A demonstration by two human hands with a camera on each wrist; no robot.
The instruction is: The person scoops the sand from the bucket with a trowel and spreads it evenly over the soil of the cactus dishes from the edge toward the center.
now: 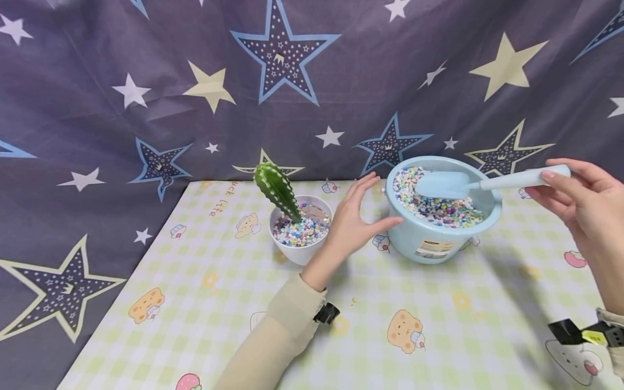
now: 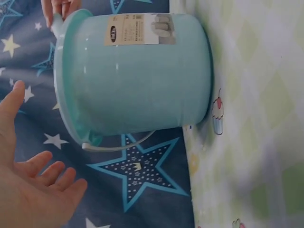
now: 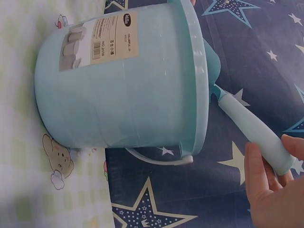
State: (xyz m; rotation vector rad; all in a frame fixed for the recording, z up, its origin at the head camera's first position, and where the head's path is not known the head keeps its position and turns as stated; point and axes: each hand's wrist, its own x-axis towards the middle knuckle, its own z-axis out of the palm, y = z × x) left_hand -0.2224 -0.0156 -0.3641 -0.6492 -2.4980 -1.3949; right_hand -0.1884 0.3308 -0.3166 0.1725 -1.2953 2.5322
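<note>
My right hand (image 1: 592, 197) grips the end of a light-blue trowel (image 1: 519, 178) by its handle. The trowel's blade lies over multicoloured pebbles (image 1: 446, 214) inside a light-blue bucket (image 1: 407, 238). In the right wrist view the handle slants out past the bucket's rim, with fingers and thumb round its end. My left hand (image 1: 352, 221), fingers spread and holding nothing, is between the bucket and a white pot (image 1: 294, 254); its thumb points at the bucket's rim. A green cactus (image 1: 277, 189) leans left in the pot, pebbles around its base.
A green-and-white checked cloth (image 1: 219, 325) with bear and cupcake prints covers the table. Right behind its back edge hangs a dark curtain (image 1: 302, 130) with stars. The bucket's thin white handle (image 3: 161, 160) hangs down at its side.
</note>
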